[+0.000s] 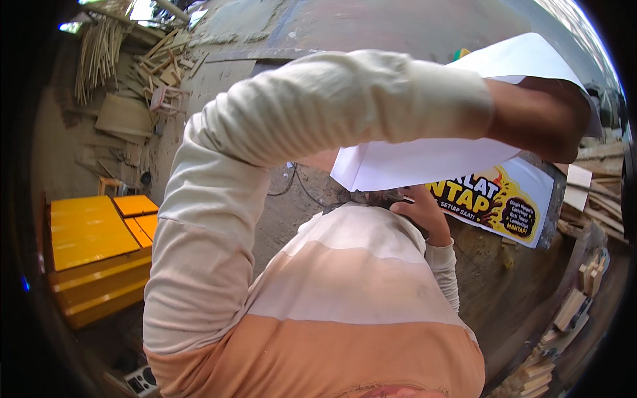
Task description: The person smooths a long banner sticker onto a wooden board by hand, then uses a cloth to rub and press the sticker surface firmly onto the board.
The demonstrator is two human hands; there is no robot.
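Note:
My left arm reaches across to the right. Its hand is closed at the far right end of a large white sheet, which bends up over it; the fingers are mostly hidden. Low in front of my body, my right hand has its thumb and fingers apart beside the sheet's lower edge and the near end of a printed banner. The banner is white with yellow, black and brown graphics. Part of it lies beneath the raised sheet.
Yellow-orange panelled furniture stands at the left. Wood scraps and a small pinkish stool are at the far left. More wood pieces line the right side. A dark cable trails across the floor near the middle.

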